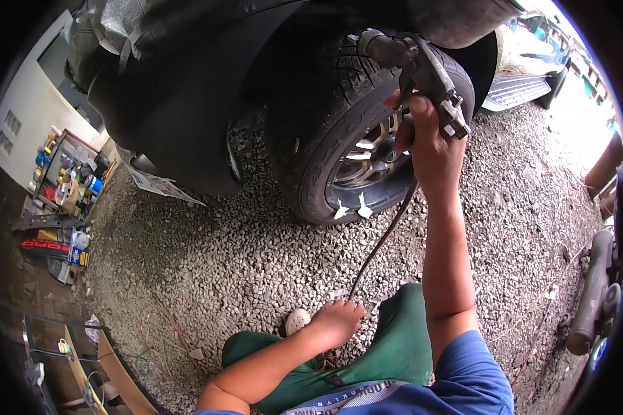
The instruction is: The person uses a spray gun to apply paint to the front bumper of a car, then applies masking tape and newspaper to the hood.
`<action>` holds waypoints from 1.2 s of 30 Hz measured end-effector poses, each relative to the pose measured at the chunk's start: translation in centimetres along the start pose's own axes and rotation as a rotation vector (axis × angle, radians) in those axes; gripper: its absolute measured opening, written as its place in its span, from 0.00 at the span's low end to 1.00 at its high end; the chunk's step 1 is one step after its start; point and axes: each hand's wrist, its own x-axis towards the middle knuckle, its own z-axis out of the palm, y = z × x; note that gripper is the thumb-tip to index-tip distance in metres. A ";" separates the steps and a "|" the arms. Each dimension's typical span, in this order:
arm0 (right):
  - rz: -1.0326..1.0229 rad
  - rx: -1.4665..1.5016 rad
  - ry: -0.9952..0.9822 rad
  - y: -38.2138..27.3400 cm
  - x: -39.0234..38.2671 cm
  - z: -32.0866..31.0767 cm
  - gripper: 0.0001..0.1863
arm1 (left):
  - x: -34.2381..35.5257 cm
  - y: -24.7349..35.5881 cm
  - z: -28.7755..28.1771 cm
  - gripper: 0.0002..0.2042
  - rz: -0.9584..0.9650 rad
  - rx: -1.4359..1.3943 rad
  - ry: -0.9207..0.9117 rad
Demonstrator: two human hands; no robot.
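My raised right hand is closed round a dark, stained spray gun with small knobs at its rear. Its front end points up and to the left, in front of a car's tyre. From below that hand a dark hose runs down to my left hand. The left fingers are curled round the hose, low between my green-clad knees. Bits of white tape stick to the lower part of the wheel. Above the gun is a rounded grey-brown shape; I cannot tell whether it belongs to the gun.
A black bumper fills the upper left, with printed paper hanging below it. Gravel covers the ground. A cluttered shelf stands at the left. Grey pipe-like parts are at the right edge, and a running board lies beyond the wheel.
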 end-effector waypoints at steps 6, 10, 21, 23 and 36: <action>0.019 -0.073 -0.088 -0.2 0.6 -0.5 0.13 | 0.1 0.0 -0.4 0.15 -0.012 -0.004 -0.037; -0.052 -0.093 -0.041 -0.1 1.0 -0.5 0.14 | 0.2 0.0 -0.4 0.15 -0.003 0.003 -0.002; 0.020 -0.337 0.014 -5.5 1.2 -0.8 0.15 | 6.8 -1.6 4.4 0.08 0.156 -0.101 -0.132; 0.111 -0.359 -0.015 -8.2 1.6 -0.2 0.16 | 8.7 -1.0 4.3 0.10 0.122 -0.248 -0.311; 0.439 -0.627 -0.281 -20.0 4.9 9.4 0.22 | -20.3 15.9 -6.6 0.17 -0.129 -0.640 -0.306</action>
